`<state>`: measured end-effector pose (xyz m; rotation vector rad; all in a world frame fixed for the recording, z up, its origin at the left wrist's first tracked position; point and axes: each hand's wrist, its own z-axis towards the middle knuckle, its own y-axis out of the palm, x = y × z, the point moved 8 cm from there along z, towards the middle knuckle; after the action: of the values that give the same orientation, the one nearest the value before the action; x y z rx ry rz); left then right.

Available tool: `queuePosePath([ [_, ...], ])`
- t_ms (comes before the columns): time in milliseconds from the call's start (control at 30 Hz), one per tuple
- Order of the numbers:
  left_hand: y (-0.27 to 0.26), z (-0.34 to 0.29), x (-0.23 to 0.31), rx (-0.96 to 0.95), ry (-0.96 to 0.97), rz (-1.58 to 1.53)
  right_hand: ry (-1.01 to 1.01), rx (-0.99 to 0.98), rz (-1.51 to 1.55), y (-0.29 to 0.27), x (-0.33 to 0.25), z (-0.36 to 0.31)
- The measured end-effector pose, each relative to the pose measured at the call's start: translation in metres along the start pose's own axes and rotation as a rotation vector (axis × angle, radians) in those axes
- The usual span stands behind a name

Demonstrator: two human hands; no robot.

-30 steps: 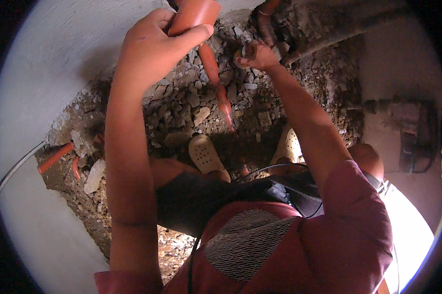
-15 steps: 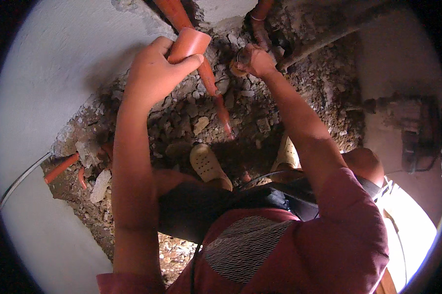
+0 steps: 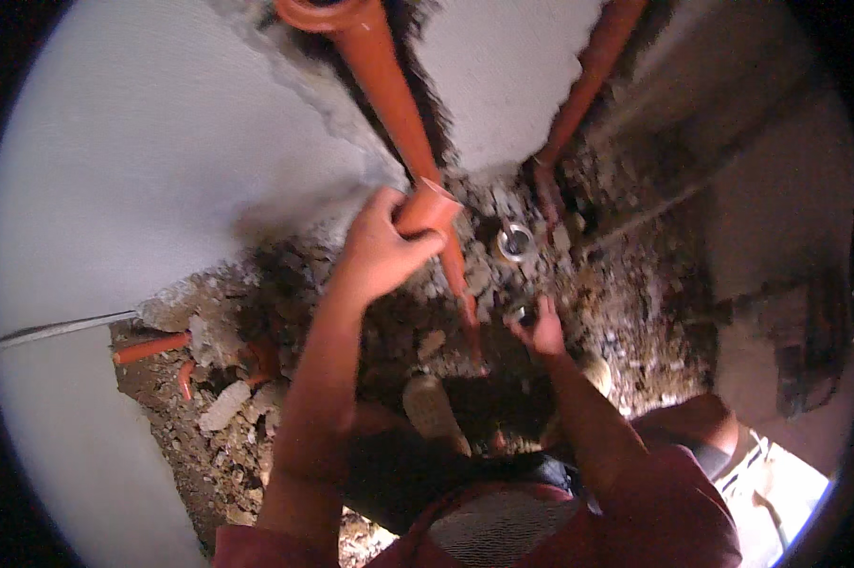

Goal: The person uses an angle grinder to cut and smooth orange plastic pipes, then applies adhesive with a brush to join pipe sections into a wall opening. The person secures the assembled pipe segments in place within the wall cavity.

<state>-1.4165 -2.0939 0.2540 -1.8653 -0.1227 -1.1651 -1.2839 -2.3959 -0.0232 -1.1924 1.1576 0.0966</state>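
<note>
One short piece of orange pipe (image 3: 423,214), smooth and round, is in the left hand (image 3: 387,241), tilted above the rubble, with its open end and pale, thin rim turned up and to the right. It is a bright, even orange, lighter along the rim, and the hand hides its lower left part. The left grip is pinching it, thumb along the near side and fingers bent over the top. Behind it in view runs a long orange pipe (image 3: 389,99), set in a groove in the pale wall (image 3: 181,142); whether the two touch, I cannot tell. Just right of the short piece, a small open can (image 3: 515,243) with a silvery rim stands on the rubble (image 3: 635,317). Nearer the body, the right hand (image 3: 542,333) has its grip closed about a small dark thing (image 3: 522,316), too blurred to name. Farther out, a second orange pipe (image 3: 593,80) slants down at upper right, and a stub of orange pipe (image 3: 152,347) lies at far left. Below is a cream clog (image 3: 434,414).
</note>
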Motion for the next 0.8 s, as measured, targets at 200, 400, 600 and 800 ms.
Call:
queuePosePath([
  [200,0.004,0.014,-0.011,0.034,-0.088,-0.282,-0.073,0.038,-0.261,-0.018,0.004,-0.006],
  [400,0.002,0.016,0.005,-0.016,-0.164,-0.773,-0.123,0.284,0.116,-0.041,-0.025,0.119],
  [600,-0.013,0.015,0.019,0.062,-0.076,-0.53,0.009,-0.247,-0.185,-0.024,-0.077,0.198],
  [800,-0.019,0.014,0.017,0.074,-0.008,-0.492,0.078,-0.074,-0.178,-0.03,-0.068,0.187],
])
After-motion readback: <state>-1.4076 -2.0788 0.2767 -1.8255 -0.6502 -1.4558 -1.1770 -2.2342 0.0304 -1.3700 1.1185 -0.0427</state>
